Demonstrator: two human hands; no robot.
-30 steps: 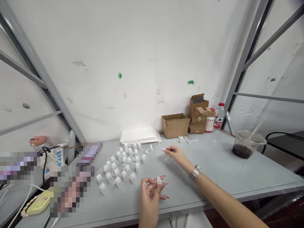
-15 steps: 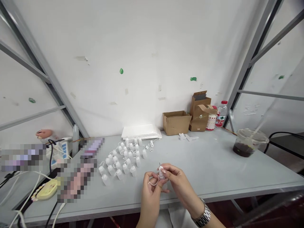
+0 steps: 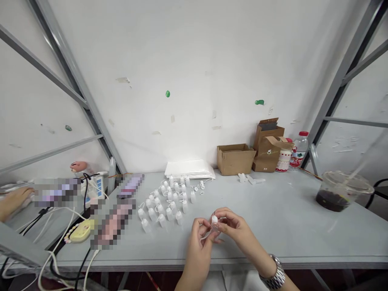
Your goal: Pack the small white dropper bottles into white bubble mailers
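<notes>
White-topped, the small bottle (image 3: 215, 220) is held over the table (image 3: 273, 230) near its front edge, pinched by my left hand (image 3: 199, 239) and now my right hand (image 3: 237, 227) — well apart a second ago — so both work one piece.

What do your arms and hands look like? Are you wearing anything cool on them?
Both the left hand and the right hand are bare, with no gloves. No sleeves show on the forearms. Around the right wrist is a shiny silver metal link band, like a watch strap or bracelet; no dial shows. The left wrist has nothing visible on it.
</notes>
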